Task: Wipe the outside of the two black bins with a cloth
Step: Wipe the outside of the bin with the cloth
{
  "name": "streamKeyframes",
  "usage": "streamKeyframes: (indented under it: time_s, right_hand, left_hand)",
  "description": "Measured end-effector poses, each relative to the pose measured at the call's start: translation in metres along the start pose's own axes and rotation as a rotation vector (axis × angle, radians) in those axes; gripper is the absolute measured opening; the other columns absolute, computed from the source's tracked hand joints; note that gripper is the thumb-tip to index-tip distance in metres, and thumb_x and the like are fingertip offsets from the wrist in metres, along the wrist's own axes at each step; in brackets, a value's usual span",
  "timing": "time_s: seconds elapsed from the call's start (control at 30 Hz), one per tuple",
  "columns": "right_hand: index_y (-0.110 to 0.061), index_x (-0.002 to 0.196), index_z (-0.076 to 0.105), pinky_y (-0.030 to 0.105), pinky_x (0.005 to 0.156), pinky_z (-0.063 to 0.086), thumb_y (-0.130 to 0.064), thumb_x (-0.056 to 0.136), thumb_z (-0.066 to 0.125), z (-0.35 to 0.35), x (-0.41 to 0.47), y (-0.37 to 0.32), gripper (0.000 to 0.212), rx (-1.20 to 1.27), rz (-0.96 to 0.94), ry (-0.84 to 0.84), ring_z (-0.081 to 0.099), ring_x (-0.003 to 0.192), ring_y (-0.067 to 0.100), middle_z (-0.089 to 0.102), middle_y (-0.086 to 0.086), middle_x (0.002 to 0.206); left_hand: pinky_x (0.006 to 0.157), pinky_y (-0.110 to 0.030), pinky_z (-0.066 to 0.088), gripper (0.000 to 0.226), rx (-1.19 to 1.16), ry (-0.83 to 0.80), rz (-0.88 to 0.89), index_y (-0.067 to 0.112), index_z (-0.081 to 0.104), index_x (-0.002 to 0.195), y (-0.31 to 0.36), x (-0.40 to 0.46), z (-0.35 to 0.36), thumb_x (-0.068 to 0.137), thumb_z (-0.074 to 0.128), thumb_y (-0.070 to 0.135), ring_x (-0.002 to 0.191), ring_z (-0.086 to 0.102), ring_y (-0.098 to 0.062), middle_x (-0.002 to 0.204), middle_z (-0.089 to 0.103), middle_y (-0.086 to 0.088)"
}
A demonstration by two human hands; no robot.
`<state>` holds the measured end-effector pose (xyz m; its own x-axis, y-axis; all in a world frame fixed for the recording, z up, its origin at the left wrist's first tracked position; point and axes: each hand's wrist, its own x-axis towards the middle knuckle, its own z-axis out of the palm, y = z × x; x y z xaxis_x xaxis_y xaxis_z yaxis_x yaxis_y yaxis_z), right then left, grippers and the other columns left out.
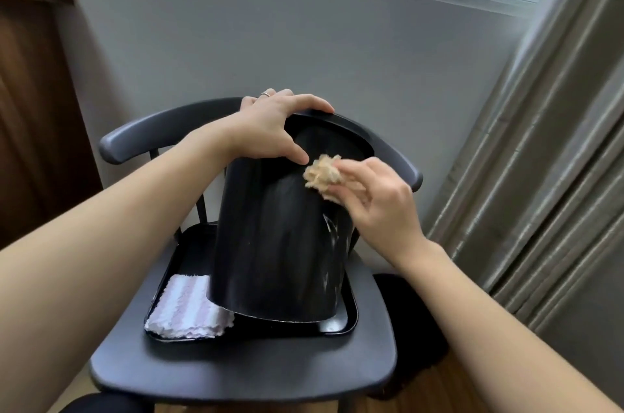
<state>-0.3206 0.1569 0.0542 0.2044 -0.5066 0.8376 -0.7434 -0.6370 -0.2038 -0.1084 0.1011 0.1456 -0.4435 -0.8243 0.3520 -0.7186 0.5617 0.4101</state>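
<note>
On the left of the black tray (pixel 337 328), a folded pink-and-white striped cloth (pixel 189 308) is lying flat, one edge tucked under the black bin (pixel 277 243). The tray is sitting on the seat of a dark chair (pixel 236 365). The bin is standing in the tray, tilted toward the viewer. The left hand (pixel 270 129) is gripping the far rim, fingers curled over the edge and thumb lying against the bin's side, so this grip is holding the bin. Further right, the right hand (pixel 378 203) is pinching a crumpled beige cloth (pixel 322 176) in a narrow grip and pressing it against the upper wall of the bin.

The wiping appears to be in progress: pale streaks are showing on the lower right wall, so this bin looks unfinished. A second bin cannot be made out with certainty; a dark shape (pixel 412 328) is sitting on the floor beyond the chair's right edge, but it is too shadowed to identify. The bin's back wall is hidden.
</note>
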Motion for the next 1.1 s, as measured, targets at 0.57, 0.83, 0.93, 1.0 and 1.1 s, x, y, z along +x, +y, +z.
streamKeyframes:
  time_s: [0.57, 0.83, 0.93, 1.0, 1.1]
  right_hand:
    - [-0.015, 0.115, 0.072, 0.034, 0.087, 0.051, -0.022, 0.089, 0.074, -0.003, 0.03, 0.006, 0.027, -0.027, 0.096, 0.041, 0.066, 0.095, 0.024, 0.069, 0.004, 0.101]
    - [-0.016, 0.118, 0.071, 0.035, 0.087, 0.05, -0.022, 0.09, 0.071, -0.002, 0.038, 0.001, 0.028, -0.045, 0.064, 0.0, 0.065, 0.096, 0.025, 0.068, 0.005, 0.102]
    - [-0.015, 0.117, 0.071, 0.037, 0.087, 0.049, -0.019, 0.09, 0.072, -0.008, 0.035, 0.007, 0.028, -0.052, 0.111, 0.006, 0.065, 0.096, 0.026, 0.069, 0.005, 0.102]
    - [-0.015, 0.116, 0.071, 0.033, 0.085, 0.048, -0.02, 0.089, 0.072, -0.008, 0.035, 0.007, 0.027, -0.064, 0.112, 0.002, 0.064, 0.095, 0.026, 0.068, 0.005, 0.1]
    - [-0.015, 0.116, 0.071, 0.029, 0.085, 0.047, -0.021, 0.089, 0.073, -0.009, 0.034, 0.008, 0.028, -0.062, 0.099, -0.006, 0.064, 0.095, 0.023, 0.069, 0.004, 0.101]
  left_hand:
    - [0.103, -0.029, 0.019, 0.075, 0.015, -0.008, 0.03, 0.057, 0.048, 0.134, 0.002, 0.0, 0.0, 0.076, 0.084, 0.026, 0.124, 0.034, -0.014, 0.12, 0.052, 0.007]
    - [0.108, -0.029, 0.019, 0.075, -0.019, -0.011, 0.049, 0.058, 0.049, 0.131, -0.002, 0.0, -0.001, 0.075, 0.085, 0.024, 0.126, 0.034, -0.014, 0.122, 0.054, 0.008]
    - [0.105, -0.027, 0.018, 0.075, -0.024, -0.016, 0.034, 0.059, 0.049, 0.132, -0.002, 0.0, -0.001, 0.075, 0.085, 0.024, 0.125, 0.032, -0.013, 0.123, 0.053, 0.01]
    - [0.105, -0.027, 0.018, 0.075, -0.025, -0.018, 0.029, 0.054, 0.049, 0.133, 0.0, 0.0, -0.002, 0.075, 0.083, 0.02, 0.121, 0.031, -0.011, 0.123, 0.052, 0.012]
    - [0.114, -0.036, 0.023, 0.071, 0.052, -0.005, 0.051, 0.041, 0.048, 0.136, 0.009, 0.003, 0.0, 0.076, 0.071, 0.011, 0.122, 0.036, -0.015, 0.11, 0.05, 0.02]
